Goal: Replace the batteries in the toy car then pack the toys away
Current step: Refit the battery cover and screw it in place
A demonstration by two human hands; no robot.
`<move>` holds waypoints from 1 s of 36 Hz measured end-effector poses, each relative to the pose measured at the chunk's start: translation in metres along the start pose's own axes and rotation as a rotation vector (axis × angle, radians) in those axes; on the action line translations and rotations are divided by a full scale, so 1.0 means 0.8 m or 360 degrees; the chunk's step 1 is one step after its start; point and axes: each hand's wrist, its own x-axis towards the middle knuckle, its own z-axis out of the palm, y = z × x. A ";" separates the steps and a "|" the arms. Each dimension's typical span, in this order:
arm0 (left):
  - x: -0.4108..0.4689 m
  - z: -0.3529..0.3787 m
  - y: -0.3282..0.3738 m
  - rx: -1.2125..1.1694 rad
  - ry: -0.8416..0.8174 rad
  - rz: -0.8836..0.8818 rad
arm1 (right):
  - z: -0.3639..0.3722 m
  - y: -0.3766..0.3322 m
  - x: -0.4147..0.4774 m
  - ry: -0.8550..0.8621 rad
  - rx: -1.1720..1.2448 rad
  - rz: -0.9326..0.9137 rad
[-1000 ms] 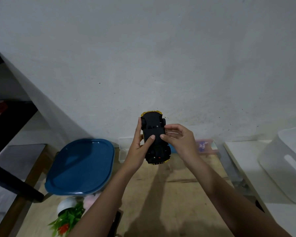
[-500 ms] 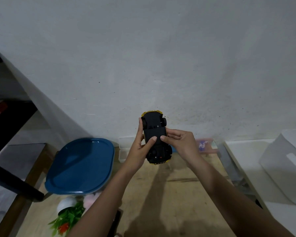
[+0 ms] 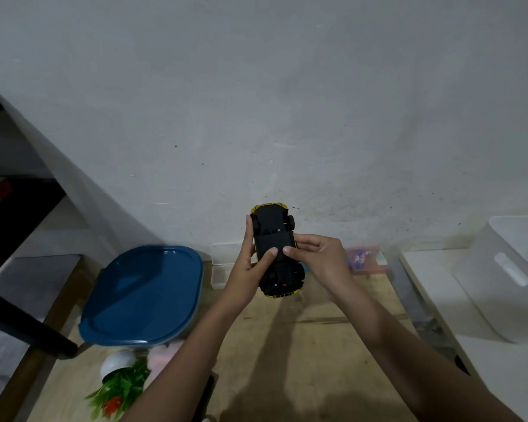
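since the earlier frame the right hand [image 3: 320, 260] has brought its fingers down from a spread position to a curl against the yellow plastic toy car [image 3: 273, 236], and the car sits slightly lower in view. the left hand [image 3: 247, 272] keeps the same hold.

item 1, grip. the car is held in the air by both hands, black underside facing the camera, one end up toward the pale plaster wall [image 3: 287, 102] and the other end down toward the person. the left hand grasps it, with fingers running up the car's left edge and the thumb laid across the underside. the right hand grasps it, with fingers curled at the right edge and the thumb tip pressed on the underside. the two thumb tips lie just beside each other at mid-chassis. the state of any battery cover cannot be told.

item 2, surroundings. below the grip is a light wooden tabletop [image 3: 302, 345]. left of and below the grip sits a dark blue plastic lid with rounded corners [image 3: 144, 293]. just behind the left hand stand small clear plastic boxes [image 3: 223, 254]. right of the grip, behind the right hand, is a shallow pinkish plastic box [image 3: 365, 258], its contents blurred. far right of the grip stands a large white plastic bin with a slot handle [image 3: 506, 275]. well below and left of the grip are a white round pot of green leaves [image 3: 119, 376] and, just beside it, a pink fluffy toy [image 3: 162, 357].
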 end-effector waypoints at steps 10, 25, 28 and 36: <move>0.002 -0.005 0.001 -0.0034 -0.0038 -0.0015 | 0.002 -0.005 -0.001 0.0018 -0.0355 -0.0332; -0.001 -0.011 0.007 -0.0042 -0.0077 -0.0004 | 0.006 -0.023 0.013 0.0046 -0.0409 -0.0398; -0.001 -0.013 0.004 -0.0039 -0.0048 -0.0006 | 0.004 -0.028 0.015 -0.0027 -0.0249 -0.0264; -0.002 -0.014 0.002 -0.0042 0.0075 0.0002 | -0.011 -0.035 0.017 -0.0057 0.0122 -0.0042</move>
